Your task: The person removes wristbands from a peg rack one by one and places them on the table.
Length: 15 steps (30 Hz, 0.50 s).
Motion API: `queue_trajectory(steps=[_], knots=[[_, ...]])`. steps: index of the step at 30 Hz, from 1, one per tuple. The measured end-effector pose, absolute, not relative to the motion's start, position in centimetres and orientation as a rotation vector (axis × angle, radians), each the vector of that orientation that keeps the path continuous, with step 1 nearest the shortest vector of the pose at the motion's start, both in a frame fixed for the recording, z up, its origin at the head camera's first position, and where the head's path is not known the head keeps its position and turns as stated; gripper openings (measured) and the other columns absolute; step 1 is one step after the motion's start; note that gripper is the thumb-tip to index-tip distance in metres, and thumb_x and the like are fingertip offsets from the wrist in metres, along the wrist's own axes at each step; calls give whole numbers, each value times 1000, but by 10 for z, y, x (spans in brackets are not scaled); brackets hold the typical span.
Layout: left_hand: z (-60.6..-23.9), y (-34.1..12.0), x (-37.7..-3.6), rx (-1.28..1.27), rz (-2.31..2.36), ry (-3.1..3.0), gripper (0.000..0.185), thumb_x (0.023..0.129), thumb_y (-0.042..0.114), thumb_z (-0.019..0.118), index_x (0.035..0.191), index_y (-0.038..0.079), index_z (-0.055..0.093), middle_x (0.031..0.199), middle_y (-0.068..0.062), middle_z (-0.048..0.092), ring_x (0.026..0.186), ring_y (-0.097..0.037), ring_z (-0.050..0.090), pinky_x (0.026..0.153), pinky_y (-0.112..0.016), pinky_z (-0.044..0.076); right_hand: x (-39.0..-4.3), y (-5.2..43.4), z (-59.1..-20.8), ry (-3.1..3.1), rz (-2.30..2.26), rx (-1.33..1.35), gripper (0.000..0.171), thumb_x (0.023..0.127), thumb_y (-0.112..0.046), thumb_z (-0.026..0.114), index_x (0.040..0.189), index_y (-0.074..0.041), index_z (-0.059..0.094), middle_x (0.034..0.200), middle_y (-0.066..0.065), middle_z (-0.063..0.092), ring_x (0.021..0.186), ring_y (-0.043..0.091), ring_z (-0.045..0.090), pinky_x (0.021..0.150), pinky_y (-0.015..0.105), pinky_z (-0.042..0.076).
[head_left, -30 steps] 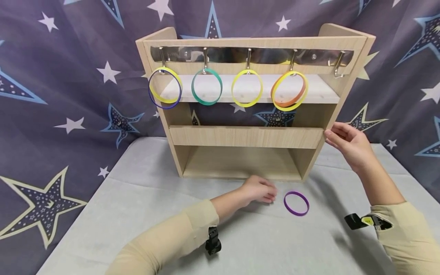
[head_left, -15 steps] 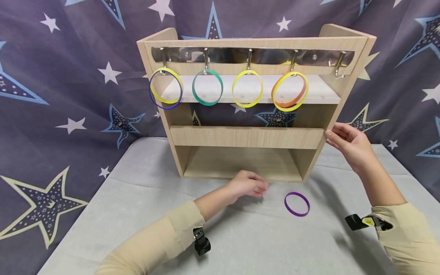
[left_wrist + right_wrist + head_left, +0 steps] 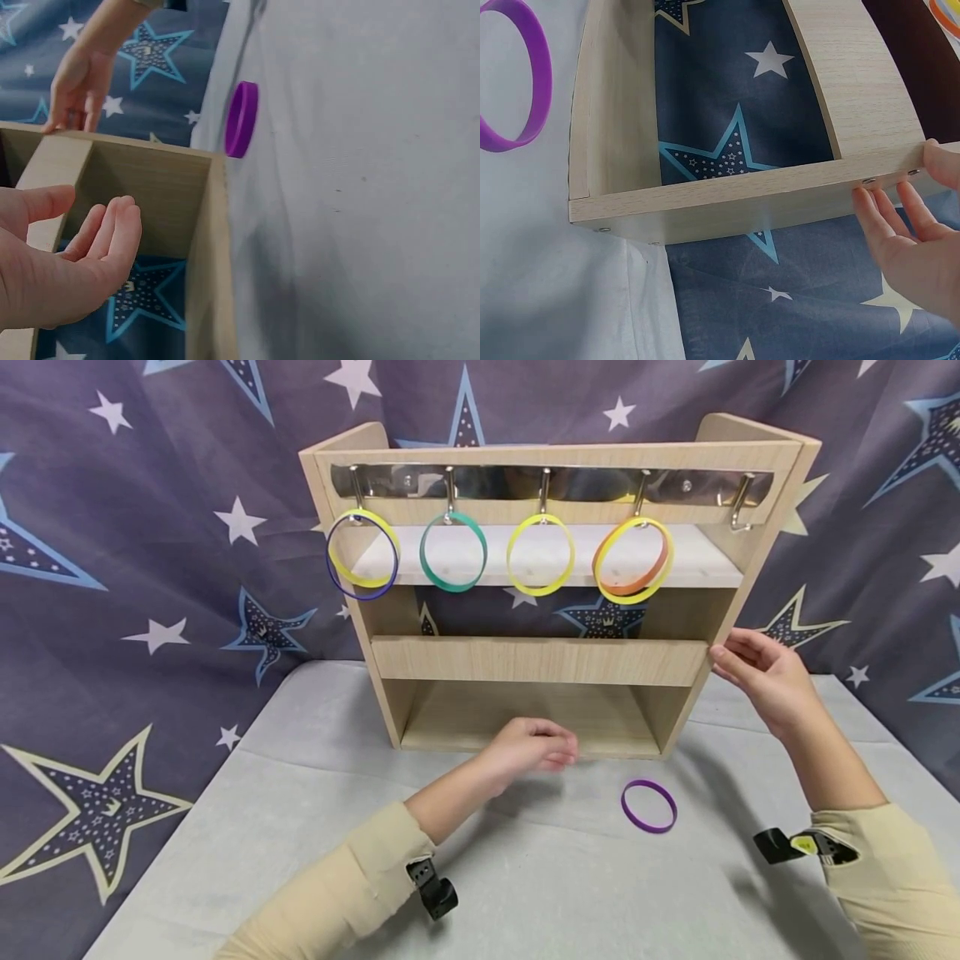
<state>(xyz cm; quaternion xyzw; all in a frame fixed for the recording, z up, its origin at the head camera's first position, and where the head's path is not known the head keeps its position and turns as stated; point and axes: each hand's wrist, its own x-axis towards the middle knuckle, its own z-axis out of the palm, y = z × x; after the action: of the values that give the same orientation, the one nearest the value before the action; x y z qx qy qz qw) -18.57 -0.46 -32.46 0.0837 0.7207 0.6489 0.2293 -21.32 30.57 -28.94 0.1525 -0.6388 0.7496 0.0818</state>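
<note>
Head view: purple ring [image 3: 648, 806] on table [image 3: 300, 793], left fingers [image 3: 558, 752] relaxed, right fingers [image 3: 731, 652] straight against shelf [image 3: 540, 660].

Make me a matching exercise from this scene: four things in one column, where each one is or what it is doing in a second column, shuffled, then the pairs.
Things
1. purple ring
2. teal ring
3. right hand
4. left hand

Places or states
A. hangs on the second hook from the left
B. rests its fingers on the wooden rack's side edge
C. lies flat on the grey table cover
D. open, holding nothing, in front of the rack's bottom shelf

Pairs: 1-C, 2-A, 3-B, 4-D
</note>
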Motion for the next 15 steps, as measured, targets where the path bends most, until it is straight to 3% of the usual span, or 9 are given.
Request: queue_trajectory(steps=[5, 12, 15], knots=[[-314, -6, -184, 255, 1791, 1988, 30, 93, 10, 61, 119, -6, 61, 118, -25, 66, 109, -32, 67, 92, -30, 59, -213, 306, -289, -1899, 2245, 451, 28, 91, 8, 56, 104, -16, 66, 92, -8, 68, 85, 0, 67, 76, 11, 58], [-298, -6, -183, 250, 1800, 1973, 31, 93, 15, 63, 119, -2, 62, 118, -21, 67, 92, -14, 70, 94, -32, 58, -212, 305, -289, -1906, 2235, 453, 26, 91, 6, 58, 104, -15, 66, 92, -7, 68, 85, 0, 67, 77, 11, 58], [-294, -6, -184, 261, 1795, 1977, 32, 93, 16, 63, 120, -1, 62, 120, -21, 67, 97, -19, 70, 93, -30, 59, -212, 306, -289, -1897, 2249, 450, 27, 91, 7, 57, 104, -15, 66, 92, -7, 68, 86, 0, 67, 77, 11, 58]])
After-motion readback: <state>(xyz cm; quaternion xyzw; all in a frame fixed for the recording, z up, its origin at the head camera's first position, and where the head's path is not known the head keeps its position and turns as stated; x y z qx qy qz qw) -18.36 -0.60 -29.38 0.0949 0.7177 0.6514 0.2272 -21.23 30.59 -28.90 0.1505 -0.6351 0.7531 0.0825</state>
